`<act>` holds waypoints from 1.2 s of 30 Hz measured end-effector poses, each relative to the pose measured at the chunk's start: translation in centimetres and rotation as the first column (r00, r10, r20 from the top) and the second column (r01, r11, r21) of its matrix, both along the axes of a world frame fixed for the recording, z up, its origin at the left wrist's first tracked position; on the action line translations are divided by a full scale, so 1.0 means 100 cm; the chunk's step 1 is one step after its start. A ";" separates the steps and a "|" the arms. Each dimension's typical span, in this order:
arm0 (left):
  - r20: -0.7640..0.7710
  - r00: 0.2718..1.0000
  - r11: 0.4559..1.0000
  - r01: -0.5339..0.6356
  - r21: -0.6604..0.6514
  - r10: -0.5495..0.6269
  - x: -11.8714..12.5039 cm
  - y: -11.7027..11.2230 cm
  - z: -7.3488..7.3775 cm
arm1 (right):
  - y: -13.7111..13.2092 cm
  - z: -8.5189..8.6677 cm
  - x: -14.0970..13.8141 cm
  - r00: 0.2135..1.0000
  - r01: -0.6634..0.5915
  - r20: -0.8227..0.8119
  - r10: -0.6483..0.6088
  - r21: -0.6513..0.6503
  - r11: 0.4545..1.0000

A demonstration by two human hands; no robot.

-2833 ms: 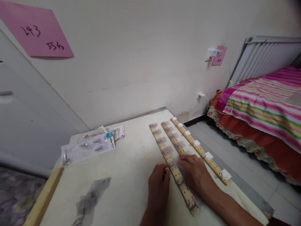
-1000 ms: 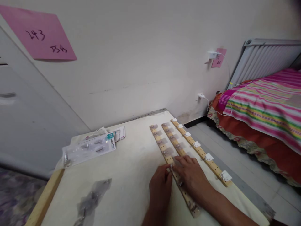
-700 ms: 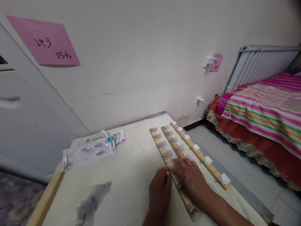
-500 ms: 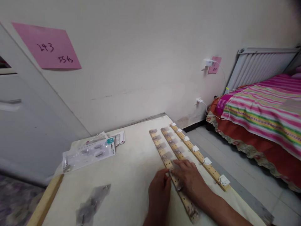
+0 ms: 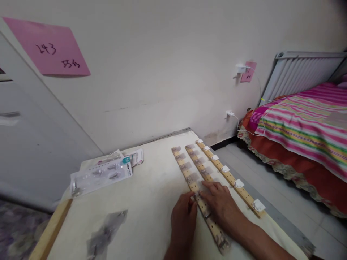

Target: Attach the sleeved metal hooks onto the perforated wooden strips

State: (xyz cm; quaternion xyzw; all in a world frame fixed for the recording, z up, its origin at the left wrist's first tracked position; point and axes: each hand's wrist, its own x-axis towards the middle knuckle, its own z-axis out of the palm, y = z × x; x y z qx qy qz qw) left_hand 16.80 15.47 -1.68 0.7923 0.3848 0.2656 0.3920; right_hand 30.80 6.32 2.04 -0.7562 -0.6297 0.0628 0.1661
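Observation:
My left hand point(image 5: 184, 213) is closed in a pinch at a small shiny metal piece point(image 5: 196, 194) on the nearest-left wooden strip point(image 5: 194, 187). Lying across that strip from the right, my right hand point(image 5: 219, 202) has bent fingers, with thumb and forefinger close to the same piece; what they grip is hidden. The strip has rows of small holes and several metal pieces with clear plastic backs. A second wooden strip point(image 5: 194, 156) carries similar pieces and runs partly under my right hand. Farther right, a third strip point(image 5: 231, 178) bears several white square tabs point(image 5: 239, 183) with hooks.
Clear packaging point(image 5: 101, 176) with metal hooks lies at the table's back left. Loose clear pieces point(image 5: 107, 231) are at the front left. The pale table point(image 5: 146, 202) meets the wall behind. A bed point(image 5: 303, 126) stands right, beyond a tiled floor.
The view has shifted slightly. Both hands stay at the same spot on the strip, with only small finger movement.

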 end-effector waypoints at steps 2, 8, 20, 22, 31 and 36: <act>-0.004 1.000 1.000 0.006 0.003 -0.006 0.000 0.000 0.001 | 0.000 0.000 -0.001 1.000 0.000 0.004 0.001 -0.018 1.000; -0.022 1.000 1.000 -0.008 -0.001 0.008 0.002 0.000 0.003 | 0.001 0.001 -0.001 0.999 -0.014 0.046 0.016 -0.044 0.999; -0.048 0.999 1.000 -0.010 -0.022 0.009 0.003 -0.001 0.003 | 0.006 0.003 -0.007 0.998 -0.034 0.058 0.032 0.035 0.999; -0.056 0.998 1.000 -0.006 -0.016 0.005 0.002 -0.001 0.003 | 0.007 0.003 -0.008 0.997 -0.033 0.070 0.030 0.032 0.999; 0.041 0.999 0.997 -0.025 -0.071 0.028 -0.002 0.001 0.005 | 0.002 0.004 0.004 0.999 0.018 -0.037 -0.012 0.171 0.985; 0.069 0.995 0.994 -0.070 -0.081 0.076 -0.002 0.002 0.007 | -0.022 0.018 -0.018 0.956 -0.168 -0.176 0.233 0.321 0.932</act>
